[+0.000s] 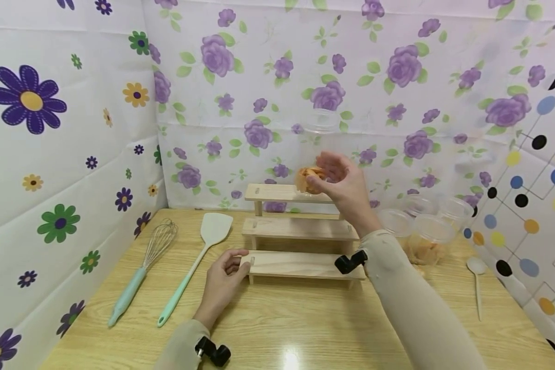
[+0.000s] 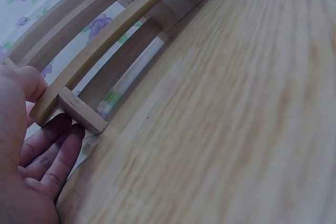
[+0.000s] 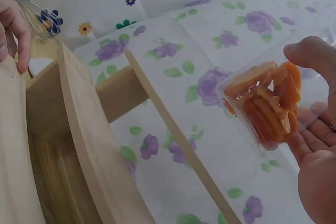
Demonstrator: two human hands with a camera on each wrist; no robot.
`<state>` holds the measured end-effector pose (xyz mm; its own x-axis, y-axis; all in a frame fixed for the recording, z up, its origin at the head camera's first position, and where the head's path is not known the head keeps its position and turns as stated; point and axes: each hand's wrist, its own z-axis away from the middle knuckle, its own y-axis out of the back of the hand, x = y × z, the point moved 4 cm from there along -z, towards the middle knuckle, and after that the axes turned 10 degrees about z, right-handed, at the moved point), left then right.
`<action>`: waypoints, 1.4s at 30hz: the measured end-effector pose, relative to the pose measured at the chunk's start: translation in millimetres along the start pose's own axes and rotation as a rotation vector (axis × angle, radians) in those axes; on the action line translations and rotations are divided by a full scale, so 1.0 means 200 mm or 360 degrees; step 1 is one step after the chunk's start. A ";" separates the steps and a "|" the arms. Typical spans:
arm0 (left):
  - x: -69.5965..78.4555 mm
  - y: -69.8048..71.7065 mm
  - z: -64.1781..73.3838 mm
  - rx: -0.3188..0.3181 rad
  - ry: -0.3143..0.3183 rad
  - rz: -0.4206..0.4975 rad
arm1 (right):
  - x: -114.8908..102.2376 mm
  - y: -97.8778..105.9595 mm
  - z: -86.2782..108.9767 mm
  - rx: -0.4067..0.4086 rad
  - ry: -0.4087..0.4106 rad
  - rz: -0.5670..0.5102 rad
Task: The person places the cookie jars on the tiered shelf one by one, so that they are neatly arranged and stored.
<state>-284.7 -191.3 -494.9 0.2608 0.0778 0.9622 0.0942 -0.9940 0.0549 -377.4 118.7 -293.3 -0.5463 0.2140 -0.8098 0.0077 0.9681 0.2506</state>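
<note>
A three-tier wooden rack [image 1: 300, 228] stands on the table against the flowered cloth. My left hand [image 1: 224, 280] holds the left end of its lowest tier, thumb above and fingers by the end and underside, as the left wrist view shows at the bottom shelf [image 2: 94, 51]. Over the top tier [image 1: 277, 192], my right hand [image 1: 344, 185] grips a clear plastic jar [image 3: 265, 103] upright, with orange dried-looking pieces at its bottom. The jar's transparent upper part is faint against the cloth. In the right wrist view, the jar appears apart from the shelves.
Several clear jars [image 1: 430, 228] stand together right of the rack, partly behind my right forearm; one holds orange pieces. A pale spoon [image 1: 476, 267] lies farther right. On the left lie a whisk [image 1: 139, 280] and a turner [image 1: 215, 227] with mint handles. Patterned cloths bound three sides.
</note>
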 end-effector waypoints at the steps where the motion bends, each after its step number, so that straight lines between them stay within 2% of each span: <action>1: 0.00 0.00 0.00 0.0003 0.0002 -0.0006 | 0.00 -0.02 -0.01 -0.0012 0.0001 -0.0010; 13: -0.01 0.02 0.01 0.0023 0.0037 -0.0018 | 0.01 -0.31 -0.13 -0.0154 0.0005 -0.0100; 18: 0.00 0.02 0.00 0.0033 0.0027 -0.0015 | 0.01 -0.38 -0.18 -0.0154 0.0021 -0.0092; 26: 0.01 0.01 0.01 0.0016 0.0016 0.0040 | 0.05 -0.50 -0.21 -0.0177 -0.0063 -0.0098; 33: 0.00 -0.01 0.01 0.0013 0.0023 0.0018 | 0.13 -0.53 -0.20 -0.0219 -0.0101 0.0022; 42: -0.01 0.00 0.00 0.0013 0.0038 -0.0007 | 0.14 -0.54 -0.20 -0.0244 -0.0173 0.0023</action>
<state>-285.8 -192.1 -496.8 0.2373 0.0802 0.9681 0.1029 -0.9931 0.0570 -426.1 15.1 -321.2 -0.4533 0.2486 -0.8560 -0.1175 0.9353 0.3339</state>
